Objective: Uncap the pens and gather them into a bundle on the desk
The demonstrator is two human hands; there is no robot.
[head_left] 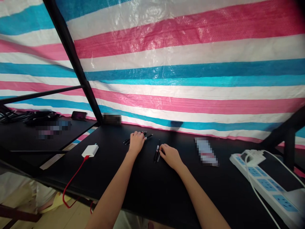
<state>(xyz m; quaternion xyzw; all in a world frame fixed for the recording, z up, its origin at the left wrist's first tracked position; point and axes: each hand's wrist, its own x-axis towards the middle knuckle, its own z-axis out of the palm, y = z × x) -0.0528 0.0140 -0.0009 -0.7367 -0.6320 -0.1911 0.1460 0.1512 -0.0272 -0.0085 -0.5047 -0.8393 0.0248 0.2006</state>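
My left hand (137,142) lies over several dark pens (149,136) on the black tabletop, its fingers curled down around them. Pen ends stick out on both sides of this hand. To the right, my right hand (171,156) has bent fingers, with thumb and forefinger close together at a small group of pens (156,153). These pens lie side by side, pointing away from me, and one has a white marking. The right fingertips touch the rightmost pen; how firmly they grip it is partly hidden.
A white charger (90,150) with a red cable lies left on the black table (147,194). A blurred packet (206,152) lies right, before a white power strip (264,184) with cables. A dark box (111,119) stands by the frame post. Striped sheeting (181,76) hangs behind.
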